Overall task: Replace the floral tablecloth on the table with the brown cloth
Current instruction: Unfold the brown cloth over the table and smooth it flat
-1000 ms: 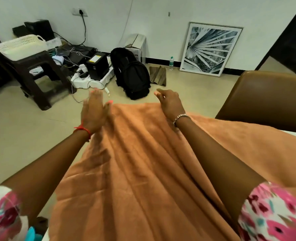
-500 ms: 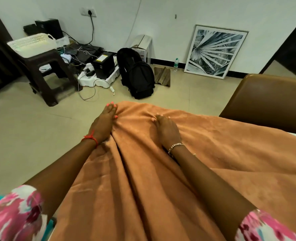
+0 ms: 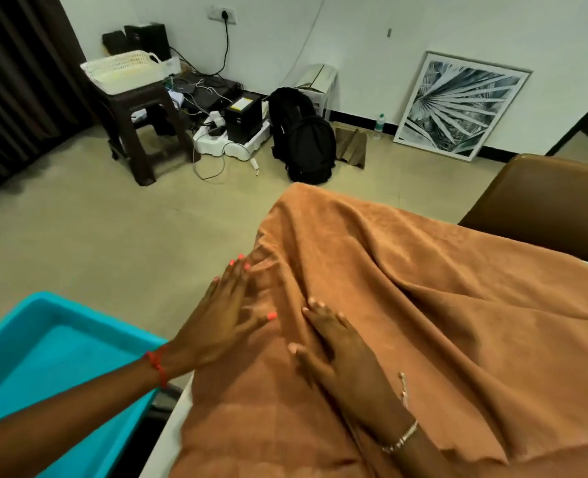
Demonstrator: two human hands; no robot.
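The left hand (image 3: 222,322) and right hand (image 3: 341,353) lie flat, grip released, on the brown cloth (image 3: 406,322) draped over the surface. Sweep both palms outward across its ridged folds, pressing lightly so the cloth doesn't slide.

Open tan floor (image 3: 120,243) left of the brown cloth (image 3: 423,322) and beyond its far corner, bare up to the clutter along the wall. Close against the cloth's near left edge, a turquoise bin (image 3: 51,367), blocking passage low on that side; only a thin dark gap between the two. Hard behind the cloth's right far edge, a brown padded chair back (image 3: 544,208), closing that side. Raised folds across the cloth, with both flat palms, left hand (image 3: 216,326) and right hand (image 3: 344,367), pressed on it near the left edge. Well beyond the cloth's far corner: black backpack (image 3: 306,139), dark plastic stool (image 3: 137,122), tangled cables (image 3: 213,132), leaning framed print (image 3: 458,105).
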